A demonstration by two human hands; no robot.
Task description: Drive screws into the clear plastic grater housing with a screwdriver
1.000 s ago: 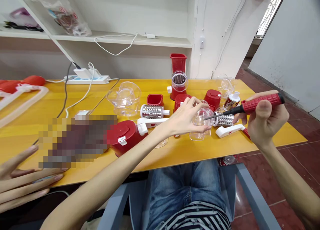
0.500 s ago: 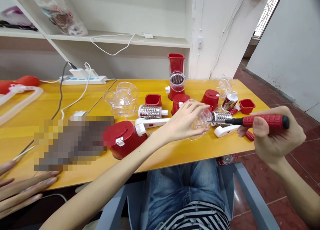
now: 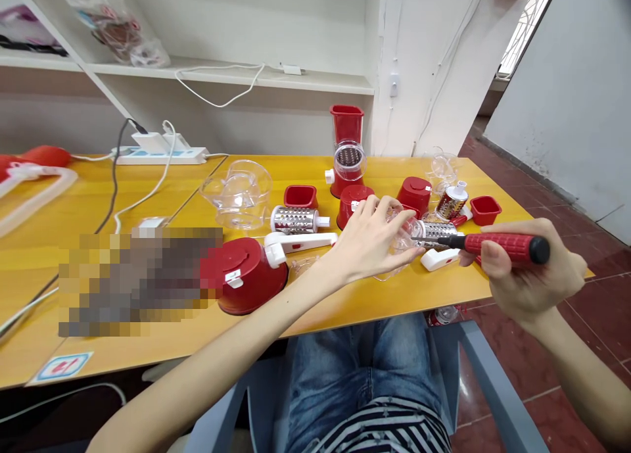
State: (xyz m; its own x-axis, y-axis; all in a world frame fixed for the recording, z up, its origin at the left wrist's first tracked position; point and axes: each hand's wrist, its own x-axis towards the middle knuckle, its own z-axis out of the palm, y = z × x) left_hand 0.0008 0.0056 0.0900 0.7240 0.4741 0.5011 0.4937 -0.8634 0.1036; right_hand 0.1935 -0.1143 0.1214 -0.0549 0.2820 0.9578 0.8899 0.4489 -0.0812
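A yellow tabletop (image 3: 359,302) runs across the view, its back edge against a white shelf unit (image 3: 315,81), with a pale wall (image 3: 576,78) and reddish floor tiles (image 3: 611,302) off to the right. Near the back left lies a power strip (image 3: 162,155) with cables plugged in; in front of it a patch of the picture is pixelated, so what lies there cannot be told. Beside that patch a large red base (image 3: 251,282) rests near the front edge, close to a long white handle (image 3: 308,242). Behind these lie a perforated metal drum (image 3: 296,219), a red rectangular cup (image 3: 300,196) and a clear plastic housing (image 3: 244,200), while an assembled red grater (image 3: 348,121) stands upright farther back. On the right are a shorter drum (image 3: 451,203), a small red tray (image 3: 486,210) and a second white handle (image 3: 438,259). The left forearm reaches across the front of the tabletop, and the left hand (image 3: 372,236) hides part of the clear plastic piece (image 3: 405,233) it grasps, fingers half curled above and thumb below. The right hand (image 3: 527,275) is closed around the red grip of a screwdriver (image 3: 503,247), whose thin shaft points left to the clear plastic piece; whether the tip touches it cannot be told.
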